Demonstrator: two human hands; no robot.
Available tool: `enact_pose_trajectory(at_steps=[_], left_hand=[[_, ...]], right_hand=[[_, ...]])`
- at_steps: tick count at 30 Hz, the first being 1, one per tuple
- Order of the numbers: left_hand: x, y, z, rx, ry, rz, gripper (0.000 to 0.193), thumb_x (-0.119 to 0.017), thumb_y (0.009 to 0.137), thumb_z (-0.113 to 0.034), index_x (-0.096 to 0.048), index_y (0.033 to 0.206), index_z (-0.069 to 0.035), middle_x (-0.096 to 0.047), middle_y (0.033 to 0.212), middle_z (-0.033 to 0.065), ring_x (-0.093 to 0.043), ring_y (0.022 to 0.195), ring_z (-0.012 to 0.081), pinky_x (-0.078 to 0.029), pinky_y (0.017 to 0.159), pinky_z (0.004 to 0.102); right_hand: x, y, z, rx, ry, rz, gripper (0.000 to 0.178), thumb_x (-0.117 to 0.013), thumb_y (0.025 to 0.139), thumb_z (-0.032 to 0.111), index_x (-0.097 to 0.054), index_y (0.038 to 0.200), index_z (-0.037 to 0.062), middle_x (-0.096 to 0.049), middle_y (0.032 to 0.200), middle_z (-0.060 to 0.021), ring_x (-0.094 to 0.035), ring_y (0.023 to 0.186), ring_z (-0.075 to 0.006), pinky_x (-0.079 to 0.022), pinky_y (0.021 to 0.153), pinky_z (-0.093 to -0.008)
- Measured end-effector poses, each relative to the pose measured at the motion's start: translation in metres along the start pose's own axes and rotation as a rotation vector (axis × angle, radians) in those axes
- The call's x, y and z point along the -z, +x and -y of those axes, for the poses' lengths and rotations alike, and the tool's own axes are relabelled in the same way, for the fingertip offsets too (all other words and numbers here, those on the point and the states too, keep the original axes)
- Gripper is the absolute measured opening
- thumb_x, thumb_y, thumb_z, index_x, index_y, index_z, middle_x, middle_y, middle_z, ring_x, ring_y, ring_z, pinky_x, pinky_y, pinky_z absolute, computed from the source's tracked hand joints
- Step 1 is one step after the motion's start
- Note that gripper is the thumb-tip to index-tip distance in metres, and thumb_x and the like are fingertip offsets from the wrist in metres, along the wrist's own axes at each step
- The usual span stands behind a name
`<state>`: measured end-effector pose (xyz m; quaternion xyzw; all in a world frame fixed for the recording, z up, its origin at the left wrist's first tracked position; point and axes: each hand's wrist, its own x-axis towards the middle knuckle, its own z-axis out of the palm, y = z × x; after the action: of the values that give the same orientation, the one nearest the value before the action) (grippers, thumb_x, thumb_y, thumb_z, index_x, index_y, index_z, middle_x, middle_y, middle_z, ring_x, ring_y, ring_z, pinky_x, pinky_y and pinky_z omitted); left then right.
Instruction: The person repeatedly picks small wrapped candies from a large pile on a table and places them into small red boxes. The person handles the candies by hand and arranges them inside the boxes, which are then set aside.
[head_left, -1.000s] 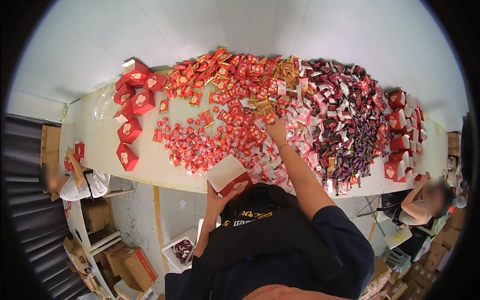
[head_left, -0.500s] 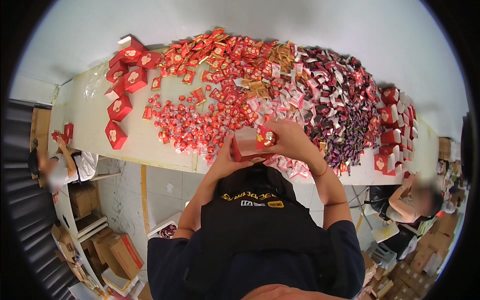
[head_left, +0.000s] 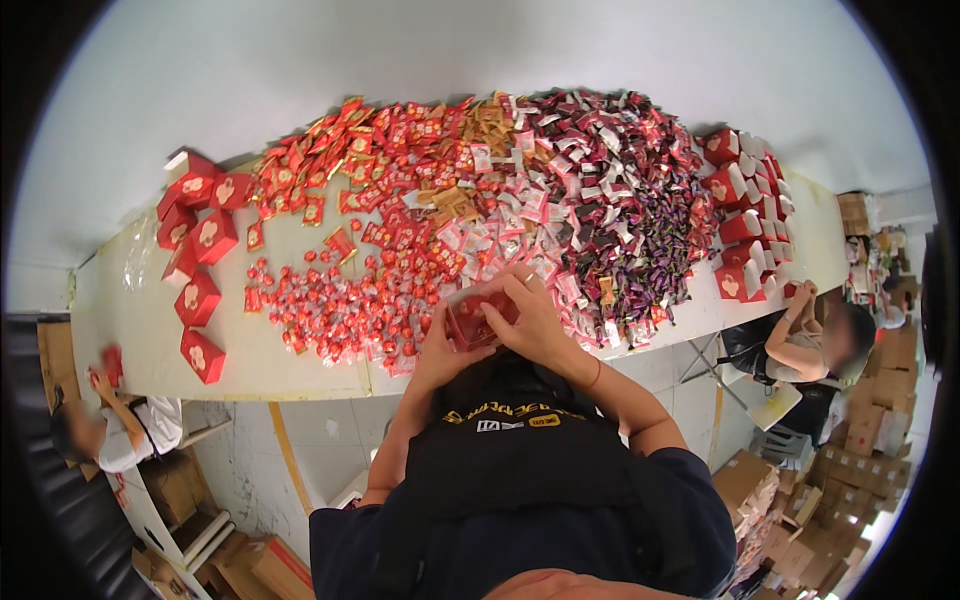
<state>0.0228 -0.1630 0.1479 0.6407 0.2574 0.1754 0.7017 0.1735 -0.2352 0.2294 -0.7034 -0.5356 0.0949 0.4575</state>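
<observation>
A small red gift box [head_left: 466, 322] sits in front of my chest at the table's near edge, its open top turned up toward me. Around its left side and underneath curl the fingers of my left hand [head_left: 437, 354]. My right hand [head_left: 543, 322] grips the box's right rim, with digits reaching down inside. Red contents show in the box, but the fingers partly hide them. Just left of the box lie many red candies in clear wrappers [head_left: 345, 310]. Beyond it are pink-and-white packets [head_left: 525, 215], with small purple-wrapped sweets [head_left: 650, 250] to the right.
Red flower-marked boxes [head_left: 198, 300] line the table's left side. Rows of open red boxes [head_left: 742, 225] stand at the right. Red-and-gold packets [head_left: 340, 135] pile along the back. One co-worker [head_left: 120, 430] is at the left, another [head_left: 800, 340] at the right. Cardboard cartons [head_left: 850, 490] are stacked behind.
The red-and-gold packet my right hand held over the box is no longer seen above it; that hand now reaches into the box. The view has shifted, and the box is tipped toward me.
</observation>
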Motion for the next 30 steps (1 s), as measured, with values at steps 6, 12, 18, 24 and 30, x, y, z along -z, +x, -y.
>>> enact_pose_trajectory(at_steps=[6, 12, 18, 24, 30], left_hand=[[0.000, 0.029, 0.013, 0.020, -0.097, -0.011, 0.084, -0.083, 0.064, -0.005, -0.032, 0.131, -0.006, -0.049, 0.124, 0.0110, -0.052, 0.115, 0.0227, -0.047, 0.094, 0.0368], [0.011, 0.030, 0.034, 0.218, -0.215, -0.078, 0.092, -0.083, 0.064, -0.003, -0.026, 0.136, -0.006, -0.046, 0.127, 0.0118, -0.051, 0.116, 0.0240, -0.047, 0.095, 0.0370], [0.020, 0.056, 0.029, 0.263, -0.137, -0.155, 0.084, -0.083, 0.064, -0.005, -0.032, 0.130, -0.001, -0.049, 0.125, 0.0130, -0.053, 0.113, 0.0244, -0.046, 0.094, 0.0368], [0.016, 0.071, 0.039, 0.291, -0.134, -0.067, 0.086, -0.081, 0.066, -0.005, -0.028, 0.133, -0.003, -0.048, 0.125, 0.0132, -0.052, 0.114, 0.0244, -0.046, 0.094, 0.0365], [0.008, 0.074, 0.034, 0.298, -0.155, -0.013, 0.086, -0.081, 0.066, -0.004, -0.027, 0.134, -0.003, -0.047, 0.126, 0.0146, -0.051, 0.116, 0.0248, -0.045, 0.095, 0.0370]], right_hand=[[0.008, 0.039, -0.063, -0.234, 0.313, 0.008, 0.010, -0.064, 0.084, 0.010, -0.062, 0.085, 0.0003, -0.062, 0.069, -0.0077, -0.060, 0.061, -0.0156, -0.047, 0.058, -0.0267], [-0.093, 0.103, -0.234, -0.249, -0.024, 0.199, 0.019, -0.063, 0.082, 0.015, -0.063, 0.097, 0.0023, -0.065, 0.084, -0.0125, -0.064, 0.077, -0.0268, -0.050, 0.063, -0.0350], [-0.194, 0.103, -0.288, -0.241, -0.450, 0.175, 0.036, -0.060, 0.082, 0.017, -0.050, 0.115, 0.0047, -0.058, 0.098, -0.0213, -0.057, 0.092, -0.0333, -0.048, 0.076, -0.0421], [-0.134, 0.060, -0.272, -0.338, 0.107, -0.147, 0.007, -0.059, 0.076, 0.010, -0.062, 0.076, 0.0039, -0.057, 0.085, -0.0143, -0.054, 0.087, -0.0310, -0.045, 0.073, -0.0388], [-0.023, 0.014, -0.295, -0.860, 0.206, -0.257, 0.019, -0.064, 0.080, 0.021, -0.063, 0.073, 0.0024, -0.060, 0.064, -0.0031, -0.048, 0.053, -0.0110, -0.041, 0.053, -0.0269]])
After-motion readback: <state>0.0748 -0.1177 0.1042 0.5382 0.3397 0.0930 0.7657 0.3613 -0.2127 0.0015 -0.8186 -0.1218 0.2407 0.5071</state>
